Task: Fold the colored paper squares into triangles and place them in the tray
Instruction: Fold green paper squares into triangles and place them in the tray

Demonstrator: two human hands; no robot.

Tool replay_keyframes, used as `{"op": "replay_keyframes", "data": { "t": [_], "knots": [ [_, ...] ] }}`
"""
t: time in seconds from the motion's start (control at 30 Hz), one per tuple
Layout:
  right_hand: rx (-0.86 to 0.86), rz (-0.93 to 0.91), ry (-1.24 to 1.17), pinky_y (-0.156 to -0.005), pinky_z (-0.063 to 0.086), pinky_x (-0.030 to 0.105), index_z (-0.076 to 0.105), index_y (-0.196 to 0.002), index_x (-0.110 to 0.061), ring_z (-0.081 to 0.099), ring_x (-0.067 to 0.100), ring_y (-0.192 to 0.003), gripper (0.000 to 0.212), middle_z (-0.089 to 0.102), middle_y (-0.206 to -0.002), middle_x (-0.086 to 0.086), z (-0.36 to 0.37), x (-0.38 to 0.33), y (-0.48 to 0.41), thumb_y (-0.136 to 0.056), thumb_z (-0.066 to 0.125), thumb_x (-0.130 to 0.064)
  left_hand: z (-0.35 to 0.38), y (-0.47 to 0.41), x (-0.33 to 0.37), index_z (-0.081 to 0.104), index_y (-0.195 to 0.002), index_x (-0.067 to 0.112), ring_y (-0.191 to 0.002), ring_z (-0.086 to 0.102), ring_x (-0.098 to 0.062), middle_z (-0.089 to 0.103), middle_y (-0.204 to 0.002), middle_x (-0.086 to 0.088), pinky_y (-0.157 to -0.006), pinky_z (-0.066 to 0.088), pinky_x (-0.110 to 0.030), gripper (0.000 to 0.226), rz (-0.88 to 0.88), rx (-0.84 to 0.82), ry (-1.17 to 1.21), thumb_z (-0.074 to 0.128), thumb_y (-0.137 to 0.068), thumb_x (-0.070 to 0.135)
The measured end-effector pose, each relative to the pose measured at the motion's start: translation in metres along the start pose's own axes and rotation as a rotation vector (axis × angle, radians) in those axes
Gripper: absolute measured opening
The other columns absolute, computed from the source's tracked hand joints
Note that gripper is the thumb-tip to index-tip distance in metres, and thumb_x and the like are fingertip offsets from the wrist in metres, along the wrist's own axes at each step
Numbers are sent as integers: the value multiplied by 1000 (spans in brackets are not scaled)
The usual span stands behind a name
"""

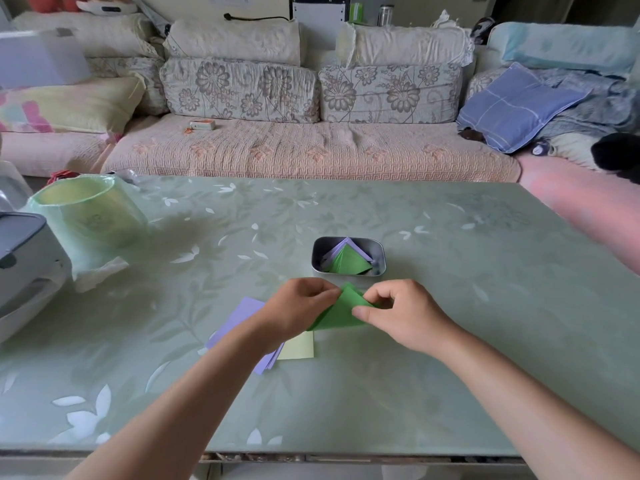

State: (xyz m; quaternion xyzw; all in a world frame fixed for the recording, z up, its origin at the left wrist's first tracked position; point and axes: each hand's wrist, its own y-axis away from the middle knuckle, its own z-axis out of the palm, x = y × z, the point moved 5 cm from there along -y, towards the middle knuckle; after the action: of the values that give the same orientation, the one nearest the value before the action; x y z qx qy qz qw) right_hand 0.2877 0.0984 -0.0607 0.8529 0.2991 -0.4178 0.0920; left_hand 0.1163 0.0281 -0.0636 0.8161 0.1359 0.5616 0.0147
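Green paper (pixel 337 311), folded to a triangle, is pinched by left hand (pixel 298 306) and right hand (pixel 401 313) near the tray (pixel 381 252).

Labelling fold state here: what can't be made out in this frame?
1. Head view: the count of folded triangles in the tray; they overlap one another.
2. Head view: the green paper corners and crease, covered by the fingers of the left hand and right hand.
3. Head view: how many sheets are in the lilac stack; the left forearm crosses it.
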Motion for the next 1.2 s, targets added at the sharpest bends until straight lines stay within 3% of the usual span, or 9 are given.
{"op": "replay_keyframes", "data": {
  "t": [0.17,0.33,0.47,0.67,0.8,0.9,1.0,1.07,1.2],
  "knots": [
    [22,44,-87,-52,34,15,66,-65,-22,41,2,-49,24,52,-52,-14,-5,1,0,-83,81,-30,5,4,5,74,-93,18,-70,61,-8,73,-81,-2,-68,48,-23,17,54,-30,63,71,-89,35],
    [82,47,-155,-67,50,26,66,-85,-25,58,7,-64,19,70,-76,0,-3,3,-2,-78,84,-27,2,4,3,73,-85,17,-58,56,2,68,-67,12,-58,43,-10,6,84,108,17,75,-87,23],
    [73,82,-199,-62,42,11,69,-96,-27,55,-6,-59,19,67,-71,-6,0,1,-2,-82,82,-23,4,5,2,74,-85,16,-58,56,2,68,-68,13,-58,43,-9,6,95,110,45,74,-88,21],
    [57,68,-246,-73,51,29,78,-88,-25,62,7,-71,8,76,-84,0,5,1,-2,-85,79,-18,7,6,1,73,-94,42,-82,73,-21,77,-83,4,-84,58,-39,20,165,130,14,72,-89,23],
    [57,27,-167,-62,39,28,78,-87,-26,49,9,-64,4,71,-79,9,6,2,-2,-88,75,-24,9,8,3,74,-95,46,-70,64,-13,75,-80,6,-73,53,-32,24,225,208,-58,69,-90,23],
    [68,-15,-80,-59,33,32,73,-90,-12,38,12,-61,14,56,-68,11,8,0,-1,-93,68,-25,11,10,6,76,-95,38,-67,58,-6,74,-77,6,-70,50,-28,22,235,239,-68,67,-91,18],
    [118,-30,-21,-73,51,40,72,-102,-17,61,26,-75,15,73,-90,10,8,-2,2,-97,60,-25,14,12,7,76,-97,39,-68,57,-9,74,-78,3,-69,50,-27,23,229,246,-60,66,-92,19],
    [130,-52,59,-80,51,40,69,-104,-13,61,32,-86,18,70,-94,14,9,-4,4,-99,56,-23,16,13,7,74,-95,41,-66,53,-9,73,-79,0,-66,47,-26,24,229,250,-53,64,-93,19],
    [137,-74,119,-82,48,33,71,-114,-20,59,18,-86,22,65,-91,0,11,-10,5,-100,55,-21,17,14,7,75,-95,39,-65,50,-9,73,-81,-3,-63,43,-22,22,216,263,-47,64,-93,20]
  ]
}}
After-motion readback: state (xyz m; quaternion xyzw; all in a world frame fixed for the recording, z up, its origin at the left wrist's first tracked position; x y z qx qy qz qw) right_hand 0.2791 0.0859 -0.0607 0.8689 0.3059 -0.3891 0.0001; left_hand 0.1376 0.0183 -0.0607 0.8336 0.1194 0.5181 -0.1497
